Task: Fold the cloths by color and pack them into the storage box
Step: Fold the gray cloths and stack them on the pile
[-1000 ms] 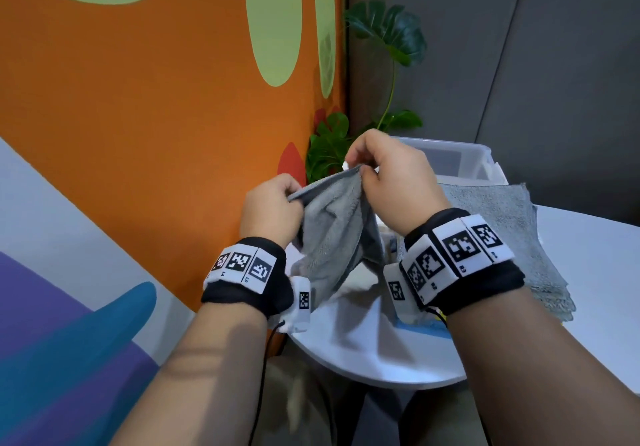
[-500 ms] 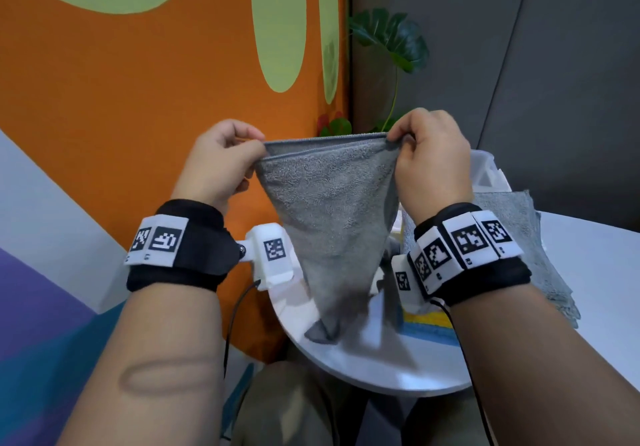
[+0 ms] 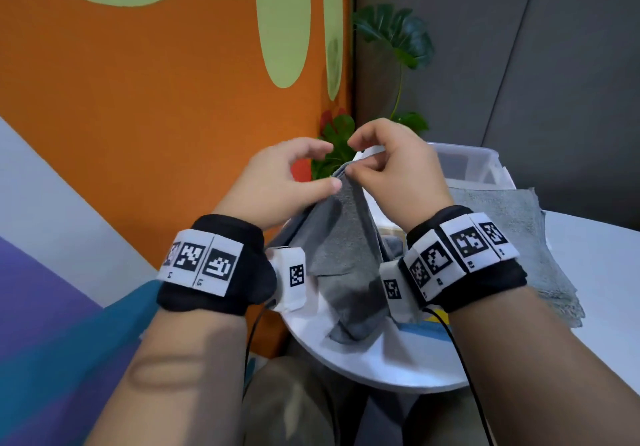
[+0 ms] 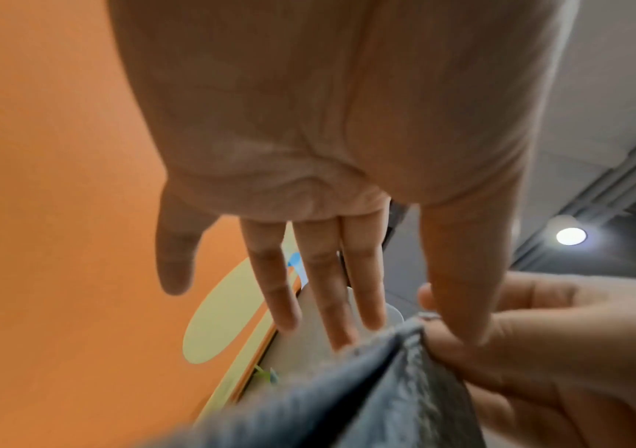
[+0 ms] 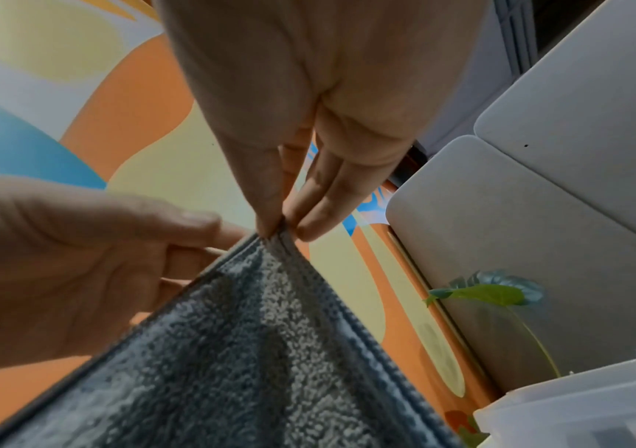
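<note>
While the two top corners of the grey cloth (image 3: 341,258) are brought together above the near left edge of the white table (image 3: 388,359), the left hand (image 3: 277,186) stands at the left with its fingers straight and spread, only the thumb lying against the cloth's upper edge; in the left wrist view these fingers (image 4: 320,272) curl round nothing. Just to its right, the right hand (image 3: 394,175) pinches the gathered corners between thumb and fingertips (image 5: 309,224), the other fingers lying loosely above. The cloth hangs from this pinch with its long axis near vertical, narrow at the top and widening downward, its lowest tip resting on the table near the rounded front edge. Farther right, a stack of grey cloths (image 3: 512,237) lies flat toward the table's back edge, and behind it stands the clear storage box (image 3: 464,161). To fold well, the corners should probably be matched hem to hem before the left hand regrips, then the doubled edge drawn taut so the halves hang level; a loose pinch risks one corner slipping and a skewed fold. A leafy plant (image 3: 394,37) rises behind the box.
</note>
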Available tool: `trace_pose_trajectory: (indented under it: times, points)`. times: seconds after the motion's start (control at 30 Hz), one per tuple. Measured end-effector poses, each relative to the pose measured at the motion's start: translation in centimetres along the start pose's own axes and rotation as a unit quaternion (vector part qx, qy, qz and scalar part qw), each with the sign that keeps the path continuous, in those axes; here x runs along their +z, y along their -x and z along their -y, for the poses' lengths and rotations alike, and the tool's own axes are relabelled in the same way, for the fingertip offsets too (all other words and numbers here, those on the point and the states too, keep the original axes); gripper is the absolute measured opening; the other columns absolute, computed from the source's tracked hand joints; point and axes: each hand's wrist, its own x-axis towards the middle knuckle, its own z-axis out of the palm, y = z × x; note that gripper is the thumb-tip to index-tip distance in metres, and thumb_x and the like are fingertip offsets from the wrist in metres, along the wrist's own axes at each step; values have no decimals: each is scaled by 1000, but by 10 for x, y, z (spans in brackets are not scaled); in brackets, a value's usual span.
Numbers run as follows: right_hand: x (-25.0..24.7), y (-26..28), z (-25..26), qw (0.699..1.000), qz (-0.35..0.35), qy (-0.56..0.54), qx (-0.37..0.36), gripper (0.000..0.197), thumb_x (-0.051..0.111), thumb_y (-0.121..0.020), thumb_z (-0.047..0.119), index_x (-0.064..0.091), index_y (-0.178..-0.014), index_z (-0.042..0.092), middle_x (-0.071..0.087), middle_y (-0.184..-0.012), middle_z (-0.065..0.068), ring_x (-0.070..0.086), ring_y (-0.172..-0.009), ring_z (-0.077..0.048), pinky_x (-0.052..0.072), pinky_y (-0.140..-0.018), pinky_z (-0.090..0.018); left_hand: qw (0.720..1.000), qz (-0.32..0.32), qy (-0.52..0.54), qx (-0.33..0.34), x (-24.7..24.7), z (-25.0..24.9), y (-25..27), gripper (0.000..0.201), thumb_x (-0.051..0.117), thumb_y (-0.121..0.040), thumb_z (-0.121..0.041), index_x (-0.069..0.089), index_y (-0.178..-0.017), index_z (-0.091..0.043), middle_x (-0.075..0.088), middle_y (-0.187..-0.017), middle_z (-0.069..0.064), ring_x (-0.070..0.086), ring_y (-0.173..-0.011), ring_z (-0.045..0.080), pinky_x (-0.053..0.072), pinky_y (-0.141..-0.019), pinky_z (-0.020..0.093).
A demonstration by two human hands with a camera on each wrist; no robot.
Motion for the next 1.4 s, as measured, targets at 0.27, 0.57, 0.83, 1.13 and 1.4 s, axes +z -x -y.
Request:
trace_pose_trajectory:
  times: [0.27,0.57,0.83,1.13,1.4]
  points:
    - [10,5,-5,997,47,66,7,19,72,-75,17,56,-76,27,60,-88,6,62,-81,-10,49,-77,-26,998,-23,-54,5,16,14,-6,10,63,-89,-17,68,-88,-25,65,-78,-12,55,-71,-1,42,-67,17]
    - [18,12,-9,995,59,71,43,8,66,-78,16,60,-77,21,64,-72,6,60,-72,-12,53,-74,-37,1000,-12,16,-13,25,14,-1,14,63,-86,-17,71,-95,-23,70,-83,-10,61,-73,4,48,-69,20]
    - [15,13,-7,996,46,59,52,8,66,-80,17,59,-82,20,63,-74,9,60,-73,-9,52,-75,-33,998,-38,-52,-2,21,15,-5,11,72,-82,-26,69,-85,-16,67,-74,-5,61,-71,11,48,-68,27]
    - [17,16,-13,981,101,149,77,11,62,-83,22,52,-82,26,59,-79,8,56,-77,-16,47,-68,-32,987,-84,-119,68,-3,9,-24,12,59,-92,-19,64,-93,-29,48,-88,-5,43,-73,0,28,-63,11]
    - [20,16,-14,968,131,204,67,20,55,-90,23,58,-110,21,54,-116,-1,54,-105,-24,44,-83,-32,989,-103,-79,71,-11,-9,-36,19,46,-96,-14,55,-91,-30,56,-88,-4,53,-76,15,38,-68,29]
